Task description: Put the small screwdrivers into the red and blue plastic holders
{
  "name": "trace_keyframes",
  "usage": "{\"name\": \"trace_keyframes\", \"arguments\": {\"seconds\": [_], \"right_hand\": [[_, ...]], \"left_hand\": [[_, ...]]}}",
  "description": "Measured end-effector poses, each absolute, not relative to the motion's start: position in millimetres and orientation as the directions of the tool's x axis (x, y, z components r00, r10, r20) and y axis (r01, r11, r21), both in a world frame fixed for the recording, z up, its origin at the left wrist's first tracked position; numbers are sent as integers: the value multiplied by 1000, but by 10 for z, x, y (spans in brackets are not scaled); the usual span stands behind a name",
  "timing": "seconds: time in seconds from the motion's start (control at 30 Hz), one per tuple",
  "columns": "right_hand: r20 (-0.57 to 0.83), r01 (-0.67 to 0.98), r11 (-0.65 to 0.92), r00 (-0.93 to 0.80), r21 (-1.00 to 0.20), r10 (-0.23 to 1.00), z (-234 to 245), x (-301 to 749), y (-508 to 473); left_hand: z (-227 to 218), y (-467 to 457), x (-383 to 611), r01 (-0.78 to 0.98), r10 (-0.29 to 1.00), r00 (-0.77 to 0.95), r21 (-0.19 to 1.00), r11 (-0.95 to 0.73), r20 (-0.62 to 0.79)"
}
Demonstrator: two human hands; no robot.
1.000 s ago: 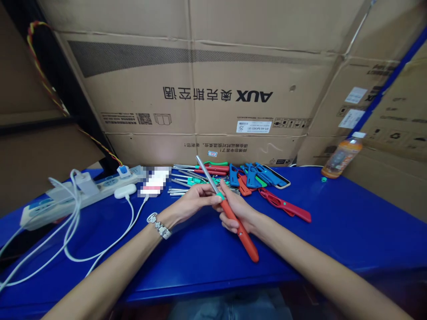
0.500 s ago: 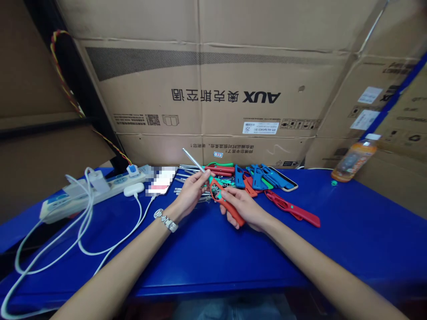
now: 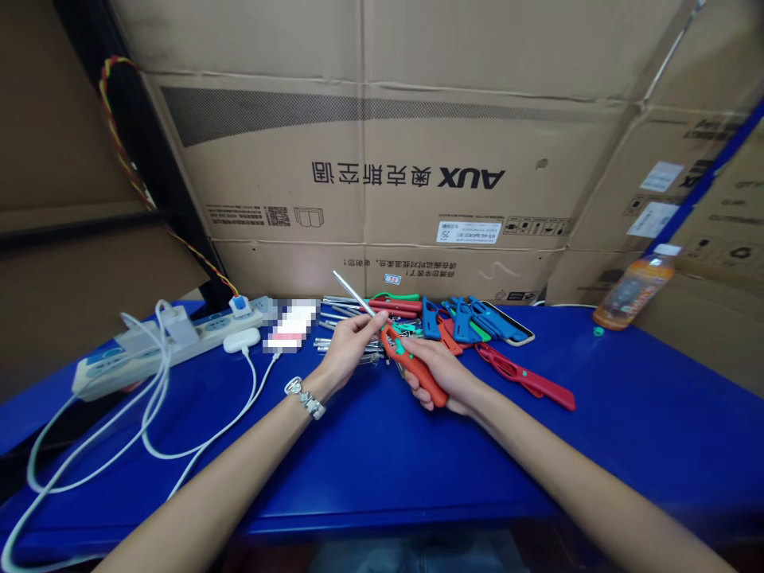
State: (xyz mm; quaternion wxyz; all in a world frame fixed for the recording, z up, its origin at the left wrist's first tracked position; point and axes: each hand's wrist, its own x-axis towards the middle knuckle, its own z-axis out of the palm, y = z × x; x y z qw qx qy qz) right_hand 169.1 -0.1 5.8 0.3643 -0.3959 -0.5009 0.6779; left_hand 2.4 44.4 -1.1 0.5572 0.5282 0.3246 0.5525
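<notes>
My right hand point(image 3: 445, 374) is wrapped round an orange plastic handle point(image 3: 414, 368) with a green part at its front end. My left hand point(image 3: 352, 346) pinches a thin silver metal rod point(image 3: 352, 291) that slants up and to the left from the handle's front end. Both hands hover just above the blue table point(image 3: 382, 446). Right behind them lies a pile of loose metal rods point(image 3: 334, 306) and blue, red and green handles point(image 3: 462, 320). A wristwatch sits on my left wrist.
A white power strip point(image 3: 149, 350) with plugs and white cables lies at the left. A red handle point(image 3: 528, 378) lies to the right of my hands. An orange drink bottle point(image 3: 633, 286) leans at the far right. Large cardboard boxes point(image 3: 382, 175) wall the table's back.
The orange handle was swung from pointing toward me to lying low near the pile. My hands shifted slightly away toward the pile, still holding rod and handle together.
</notes>
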Motion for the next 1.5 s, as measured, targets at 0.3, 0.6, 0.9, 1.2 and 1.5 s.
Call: {"name": "trace_keyframes", "arguments": {"seconds": [0.3,0.6,0.9,1.2,1.5], "right_hand": [[-138,-146,-244,-510,-959,849,66,1749,-17],[22,-12,19,-449,-1000,893,15,1786,46],[323,641,458,-325,-616,889,282,2210,835],[304,887,439,-383,-144,872,228,2031,1362],[386,933,341,-275,-112,880,141,1914,1431]], "left_hand": [[16,485,-46,-292,948,157,930,-222,275],[28,565,-130,-80,940,32,938,-336,339],[117,799,-597,507,828,-100,745,-435,551],[-91,842,-666,775,867,246,449,-445,434],[29,1298,-638,882,862,320,209,-422,392]]}}
